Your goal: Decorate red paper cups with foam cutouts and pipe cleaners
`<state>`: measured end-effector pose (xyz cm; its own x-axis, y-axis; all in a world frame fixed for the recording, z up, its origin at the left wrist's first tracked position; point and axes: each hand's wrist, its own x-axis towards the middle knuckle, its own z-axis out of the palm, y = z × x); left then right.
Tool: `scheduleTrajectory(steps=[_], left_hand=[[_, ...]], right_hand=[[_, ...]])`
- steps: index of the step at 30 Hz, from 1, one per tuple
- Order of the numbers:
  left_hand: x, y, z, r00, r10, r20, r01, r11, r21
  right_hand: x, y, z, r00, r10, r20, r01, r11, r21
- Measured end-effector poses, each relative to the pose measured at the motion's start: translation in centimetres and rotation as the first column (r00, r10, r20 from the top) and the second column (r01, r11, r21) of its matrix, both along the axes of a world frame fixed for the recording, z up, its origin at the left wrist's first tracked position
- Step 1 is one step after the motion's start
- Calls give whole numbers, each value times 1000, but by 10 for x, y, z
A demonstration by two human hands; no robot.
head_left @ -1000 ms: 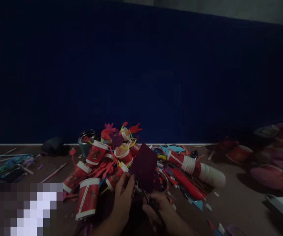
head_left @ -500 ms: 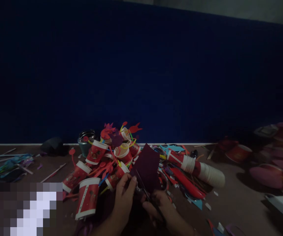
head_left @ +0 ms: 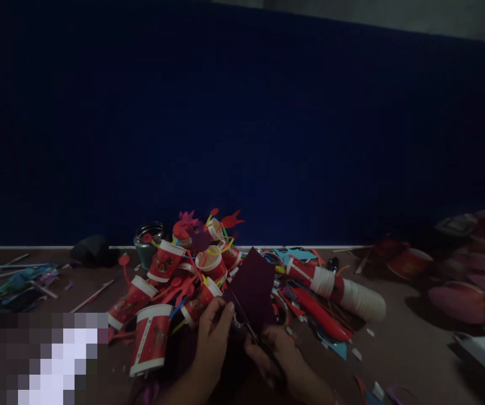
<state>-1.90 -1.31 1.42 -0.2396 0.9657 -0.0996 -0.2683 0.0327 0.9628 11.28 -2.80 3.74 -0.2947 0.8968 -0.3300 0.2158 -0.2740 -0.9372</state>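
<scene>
A dark purple sheet of craft paper stands up from my left hand, which pinches its lower left edge between thumb and fingers. My right hand is wrapped round the dark handles of a pair of scissors. Their blades lie at the lower left part of the sheet, close to my left thumb. Left of my hands is a heap of red and white paper cups with coloured paper shapes and strips on them. The lower part of the scissors is hidden by my fingers.
A stack of nested paper cups lies on its side to the right, beside a red elongated object. Paper scraps litter the brown table. A dark jar stands behind the heap. Red bowls sit far right, and a blue partition rises behind.
Almost nothing differs. The scissors and my right hand have shifted very slightly at the sheet's lower edge; my left hand keeps its pinch.
</scene>
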Motion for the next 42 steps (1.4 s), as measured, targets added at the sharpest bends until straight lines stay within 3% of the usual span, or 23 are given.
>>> scheduleTrajectory(steps=[4, 12, 19, 27, 38, 42], left_hand=[[0, -1, 3, 1000, -2, 1, 2, 1000, 0], [1, 0, -5, 1000, -8, -1, 8, 1000, 5], [0, -2, 6, 999, -36, -15, 36, 999, -19], [0, -2, 4, 999, -48, -3, 48, 999, -26], [2, -1, -1, 997, 63, 39, -59, 993, -98], [3, -4, 3, 1000, -11, 26, 12, 998, -62]], right_hand=[[1, 0, 0, 998, 13, -58, -13, 1000, 4], [7, 3, -20, 984, 34, -174, -30, 999, 30], [7, 4, -14, 980, 74, -187, -64, 996, 59], [8, 4, -15, 981, 85, -176, -73, 995, 72], [8, 3, -5, 984, 80, -157, -72, 996, 60], [6, 2, -4, 987, 42, -154, -36, 999, 40]])
